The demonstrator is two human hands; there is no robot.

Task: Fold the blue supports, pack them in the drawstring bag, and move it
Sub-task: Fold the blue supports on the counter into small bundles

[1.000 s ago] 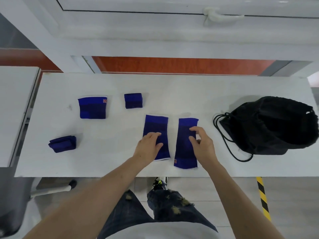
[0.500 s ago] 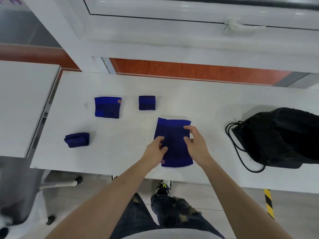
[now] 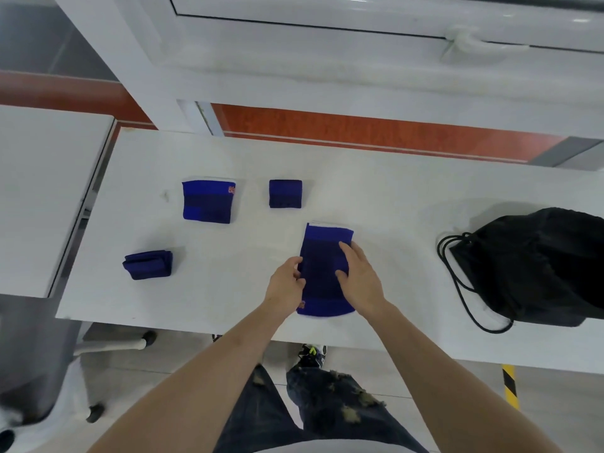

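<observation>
Two long blue supports lie stacked as one pile near the front edge of the white table. My left hand pinches the pile's left edge. My right hand lies flat on top of it, fingers spread. A flat blue support with an orange tag lies at the back left. A small folded support sits to its right. Another folded support rests at the left. The black drawstring bag lies slumped at the right, its cords trailing toward me.
A second white table adjoins on the left. A chair base stands on the floor at the lower left. A white window frame runs behind the table. Yellow-black tape marks the floor at the right.
The two long supports lay side by side; my hands brought them together into one pile. The camera view has shifted left, so the bag sits nearer the right edge.
</observation>
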